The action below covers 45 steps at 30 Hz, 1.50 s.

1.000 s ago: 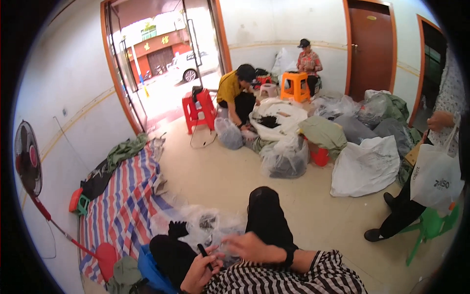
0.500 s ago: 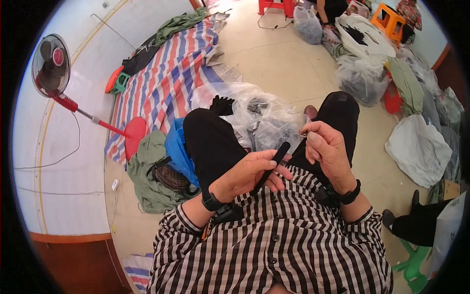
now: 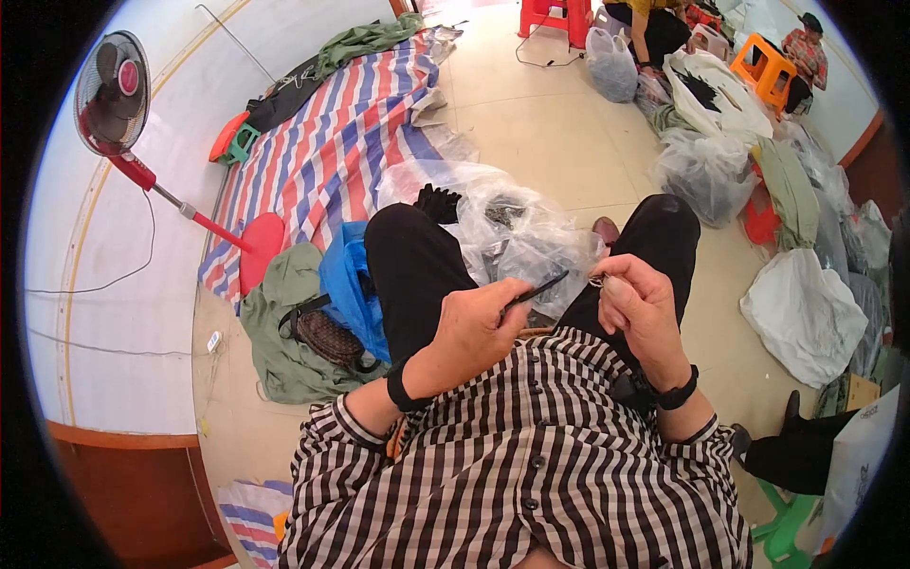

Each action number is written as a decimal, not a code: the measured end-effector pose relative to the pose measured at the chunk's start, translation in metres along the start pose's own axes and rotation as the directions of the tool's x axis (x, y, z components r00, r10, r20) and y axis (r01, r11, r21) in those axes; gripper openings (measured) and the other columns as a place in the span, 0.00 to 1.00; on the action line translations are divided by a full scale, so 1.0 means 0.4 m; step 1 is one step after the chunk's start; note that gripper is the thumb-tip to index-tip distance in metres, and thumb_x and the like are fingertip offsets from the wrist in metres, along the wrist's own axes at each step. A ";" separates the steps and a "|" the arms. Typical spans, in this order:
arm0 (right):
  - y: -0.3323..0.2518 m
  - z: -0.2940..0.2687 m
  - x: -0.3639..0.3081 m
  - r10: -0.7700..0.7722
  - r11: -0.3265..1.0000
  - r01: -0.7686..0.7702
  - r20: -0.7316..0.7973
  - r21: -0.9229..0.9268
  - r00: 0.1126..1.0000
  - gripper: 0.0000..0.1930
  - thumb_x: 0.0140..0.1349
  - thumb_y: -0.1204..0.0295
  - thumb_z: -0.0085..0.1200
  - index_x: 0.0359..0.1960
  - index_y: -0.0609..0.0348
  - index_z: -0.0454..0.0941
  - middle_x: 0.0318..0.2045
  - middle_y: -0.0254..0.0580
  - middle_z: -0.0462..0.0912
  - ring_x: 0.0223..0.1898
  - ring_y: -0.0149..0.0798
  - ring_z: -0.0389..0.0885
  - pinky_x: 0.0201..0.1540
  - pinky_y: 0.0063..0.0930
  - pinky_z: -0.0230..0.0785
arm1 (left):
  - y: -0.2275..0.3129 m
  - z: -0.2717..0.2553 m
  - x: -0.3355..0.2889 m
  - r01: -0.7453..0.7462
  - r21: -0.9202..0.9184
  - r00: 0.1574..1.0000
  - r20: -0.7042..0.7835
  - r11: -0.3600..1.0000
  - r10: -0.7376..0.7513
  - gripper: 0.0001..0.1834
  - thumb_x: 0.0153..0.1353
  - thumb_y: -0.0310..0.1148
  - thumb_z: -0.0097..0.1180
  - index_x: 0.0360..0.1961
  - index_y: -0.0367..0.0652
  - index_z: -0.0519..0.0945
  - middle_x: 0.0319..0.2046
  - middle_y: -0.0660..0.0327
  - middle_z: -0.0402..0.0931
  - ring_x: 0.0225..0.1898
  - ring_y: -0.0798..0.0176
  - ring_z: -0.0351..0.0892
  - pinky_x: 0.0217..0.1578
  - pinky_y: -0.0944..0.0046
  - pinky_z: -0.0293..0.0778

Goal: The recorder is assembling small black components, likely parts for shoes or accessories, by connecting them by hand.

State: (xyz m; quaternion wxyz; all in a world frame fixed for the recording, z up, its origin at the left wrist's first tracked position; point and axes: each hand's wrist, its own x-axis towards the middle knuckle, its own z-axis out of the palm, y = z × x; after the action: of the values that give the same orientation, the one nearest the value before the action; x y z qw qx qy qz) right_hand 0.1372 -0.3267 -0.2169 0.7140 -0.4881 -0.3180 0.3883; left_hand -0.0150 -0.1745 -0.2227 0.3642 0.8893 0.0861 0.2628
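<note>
In front of my lap my left hand is closed around a narrow black strip, whose free end points up and to the right. My right hand pinches a small shiny metal piece between thumb and forefinger; it looks like a ring or buckle, too small to name surely. The strip's tip and the metal piece are close together but apart. Between my knees, beyond the hands, lies a clear plastic bag with dark pieces in it. A black bundle of strips rests by my left knee.
A striped tarp, a standing fan, green cloth and a blue bag are to the left. Filled plastic bags, a white sack and an orange stool line the right. Other people sit at far and near right.
My left hand has turned and closed more around the black strip, which now lies flatter and reaches closer to the metal piece. The right hand keeps its pinch. The view has shifted slightly.
</note>
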 end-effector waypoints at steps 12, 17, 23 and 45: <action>0.024 0.030 0.002 0.002 0.969 -0.007 -0.019 -0.246 1.000 0.07 0.61 0.75 0.48 0.38 0.63 0.73 0.15 0.21 0.64 0.17 0.15 0.58 0.19 0.11 0.49 | 0.022 -0.005 0.007 0.259 -0.340 0.960 0.197 0.904 -0.200 0.10 0.60 0.27 0.44 0.37 0.33 0.76 0.18 0.61 0.73 0.19 0.74 0.70 0.22 0.74 0.65; 0.027 0.034 -0.002 -0.065 0.974 0.055 -0.040 -0.222 0.997 0.08 0.60 0.75 0.49 0.40 0.64 0.73 0.15 0.21 0.64 0.17 0.16 0.58 0.19 0.11 0.50 | 0.030 -0.009 0.005 0.357 -0.547 0.934 0.213 0.757 -0.286 0.11 0.63 0.29 0.43 0.43 0.35 0.73 0.22 0.68 0.72 0.23 0.78 0.66 0.26 0.78 0.63; 0.028 0.032 -0.016 -0.206 0.947 0.178 -0.080 -0.268 0.975 0.09 0.59 0.74 0.51 0.41 0.62 0.75 0.16 0.21 0.65 0.17 0.16 0.59 0.19 0.11 0.50 | 0.030 -0.014 0.007 0.359 -0.578 0.933 0.242 0.733 -0.266 0.11 0.64 0.29 0.44 0.44 0.36 0.73 0.23 0.68 0.72 0.25 0.78 0.67 0.27 0.78 0.64; 0.019 0.049 -0.010 -0.155 0.952 0.144 -0.020 -0.271 0.988 0.09 0.60 0.74 0.51 0.42 0.61 0.75 0.17 0.25 0.70 0.18 0.15 0.64 0.20 0.09 0.55 | 0.034 -0.007 0.040 0.476 -0.756 0.879 0.409 0.450 -0.244 0.11 0.63 0.32 0.47 0.43 0.37 0.70 0.24 0.65 0.73 0.25 0.76 0.70 0.26 0.77 0.65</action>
State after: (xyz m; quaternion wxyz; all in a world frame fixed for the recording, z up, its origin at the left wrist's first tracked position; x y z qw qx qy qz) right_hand 0.1172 -0.3196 -0.2184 0.6747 -0.5630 -0.3892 0.2765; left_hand -0.0034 -0.1772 -0.2054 0.7995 0.5884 0.0927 0.0773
